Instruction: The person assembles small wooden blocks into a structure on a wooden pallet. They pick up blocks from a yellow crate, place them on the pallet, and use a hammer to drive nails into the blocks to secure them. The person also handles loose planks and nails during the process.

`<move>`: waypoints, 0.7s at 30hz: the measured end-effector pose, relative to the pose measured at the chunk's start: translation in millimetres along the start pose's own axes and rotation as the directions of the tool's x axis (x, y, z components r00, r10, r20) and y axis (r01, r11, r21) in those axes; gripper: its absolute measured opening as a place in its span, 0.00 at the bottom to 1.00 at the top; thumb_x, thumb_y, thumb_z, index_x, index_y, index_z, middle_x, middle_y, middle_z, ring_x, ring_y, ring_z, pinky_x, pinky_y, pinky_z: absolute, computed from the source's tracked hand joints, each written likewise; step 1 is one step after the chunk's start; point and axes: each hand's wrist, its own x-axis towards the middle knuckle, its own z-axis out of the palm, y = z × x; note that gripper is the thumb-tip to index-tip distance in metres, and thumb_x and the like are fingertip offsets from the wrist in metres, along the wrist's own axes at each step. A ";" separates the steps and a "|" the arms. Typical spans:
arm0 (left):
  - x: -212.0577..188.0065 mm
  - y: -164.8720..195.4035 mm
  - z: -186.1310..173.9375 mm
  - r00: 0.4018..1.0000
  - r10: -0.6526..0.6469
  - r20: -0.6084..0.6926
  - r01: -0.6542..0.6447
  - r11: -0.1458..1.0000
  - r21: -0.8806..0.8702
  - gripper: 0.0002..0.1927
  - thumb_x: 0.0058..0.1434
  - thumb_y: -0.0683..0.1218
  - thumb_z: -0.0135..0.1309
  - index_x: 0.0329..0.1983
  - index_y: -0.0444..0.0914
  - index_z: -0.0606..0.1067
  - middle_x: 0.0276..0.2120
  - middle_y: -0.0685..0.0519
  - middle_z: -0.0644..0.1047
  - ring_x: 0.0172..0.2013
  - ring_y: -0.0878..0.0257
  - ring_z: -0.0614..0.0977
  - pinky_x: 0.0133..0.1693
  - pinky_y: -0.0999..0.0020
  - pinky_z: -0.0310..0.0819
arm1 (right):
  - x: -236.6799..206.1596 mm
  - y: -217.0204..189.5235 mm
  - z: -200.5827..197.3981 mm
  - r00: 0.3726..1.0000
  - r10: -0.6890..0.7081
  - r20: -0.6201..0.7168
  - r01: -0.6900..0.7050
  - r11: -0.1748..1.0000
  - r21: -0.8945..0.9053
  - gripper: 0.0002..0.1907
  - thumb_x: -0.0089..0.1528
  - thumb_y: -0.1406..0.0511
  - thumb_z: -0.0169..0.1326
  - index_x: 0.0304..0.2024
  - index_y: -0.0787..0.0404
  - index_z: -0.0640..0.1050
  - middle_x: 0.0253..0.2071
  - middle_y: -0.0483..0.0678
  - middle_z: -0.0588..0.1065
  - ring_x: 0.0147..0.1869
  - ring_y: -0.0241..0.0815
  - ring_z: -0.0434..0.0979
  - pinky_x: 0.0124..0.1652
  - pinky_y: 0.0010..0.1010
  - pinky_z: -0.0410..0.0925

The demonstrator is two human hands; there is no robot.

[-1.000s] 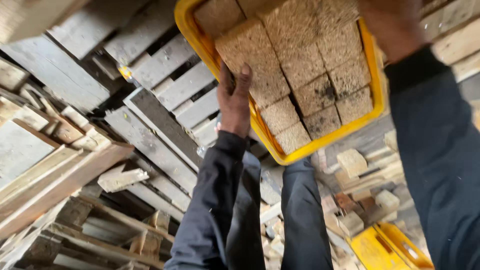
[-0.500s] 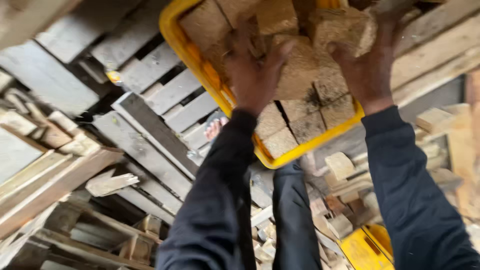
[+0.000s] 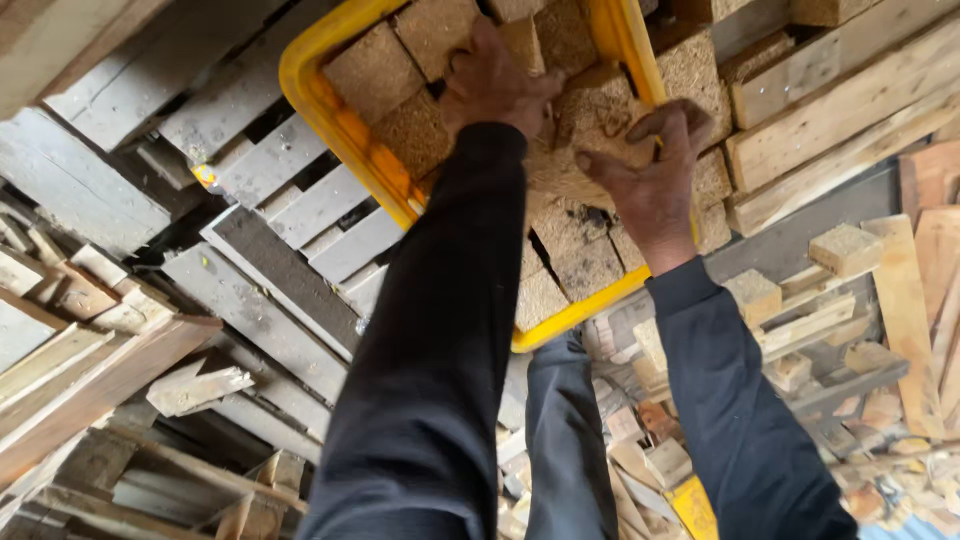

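The right hand (image 3: 650,175) closes its fingers around a rough chipboard block (image 3: 600,120), thumb on the near face and fingers over the top, apparently so the crumbly cube cannot slip. The left hand (image 3: 495,85) lies palm-down on the packed blocks (image 3: 400,90) just beside it, fingers bent over one of them (whether it actually clamps that block or only presses on it, I cannot tell). Both hands work inside a yellow plastic crate (image 3: 330,115), where the cubes sit edge to edge in rows, which leaves little gap for fingers; that may be why the held block is gripped from above.

The crate's rim runs close along the left hand's side and again below the right wrist, so free room is mostly upward, out of the crate. Beneath it grey pallet slats (image 3: 300,210) make a flat bed. To the right, stacked timber (image 3: 850,110) crowds the crate's edge, and loose offcuts (image 3: 790,300) litter the ground beside the dark trouser legs (image 3: 570,440).
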 end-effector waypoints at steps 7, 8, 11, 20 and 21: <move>-5.9 -61.4 8.9 0.968 -0.116 0.223 0.216 0.835 -0.506 0.45 0.52 0.62 0.62 0.62 0.27 0.63 0.47 0.37 0.83 0.41 0.51 0.85 0.42 0.60 0.81 | -55.3 20.4 -1.6 0.865 0.470 0.173 -0.476 0.665 0.575 0.37 0.63 0.62 0.64 0.71 0.62 0.63 0.70 0.56 0.62 0.71 0.49 0.64 0.63 0.37 0.65; -17.2 -73.6 10.1 0.916 -0.228 0.329 0.386 0.726 -0.569 0.40 0.56 0.65 0.63 0.56 0.26 0.76 0.49 0.34 0.84 0.45 0.50 0.85 0.45 0.58 0.78 | -66.5 19.1 1.5 0.837 0.506 0.208 -0.486 0.514 0.707 0.38 0.62 0.62 0.66 0.70 0.61 0.63 0.68 0.58 0.64 0.68 0.51 0.65 0.60 0.41 0.65; -55.3 -98.6 20.8 0.993 -0.113 -0.016 0.057 0.618 -0.784 0.48 0.71 0.61 0.64 0.72 0.27 0.50 0.68 0.38 0.70 0.68 0.52 0.70 0.69 0.63 0.60 | -89.7 12.3 25.4 0.668 0.716 0.203 -0.546 0.287 0.787 0.42 0.56 0.54 0.62 0.67 0.47 0.57 0.66 0.52 0.64 0.66 0.57 0.67 0.57 0.56 0.69; -149.4 -104.0 19.5 0.960 -0.279 0.012 0.095 0.287 -0.953 0.50 0.60 0.58 0.58 0.77 0.35 0.47 0.64 0.41 0.67 0.62 0.54 0.70 0.63 0.62 0.63 | -133.3 10.3 16.1 0.635 0.735 0.237 -0.637 0.325 0.699 0.42 0.57 0.55 0.57 0.72 0.50 0.60 0.67 0.43 0.62 0.67 0.49 0.59 0.53 0.59 0.59; -171.8 -102.1 10.9 0.953 -0.304 -0.013 0.077 0.282 -0.956 0.50 0.60 0.57 0.58 0.77 0.35 0.47 0.64 0.40 0.66 0.63 0.53 0.70 0.63 0.60 0.65 | -144.2 4.0 4.6 0.637 0.721 0.273 -0.662 0.331 0.672 0.40 0.60 0.57 0.57 0.73 0.54 0.59 0.63 0.47 0.62 0.62 0.53 0.57 0.51 0.58 0.53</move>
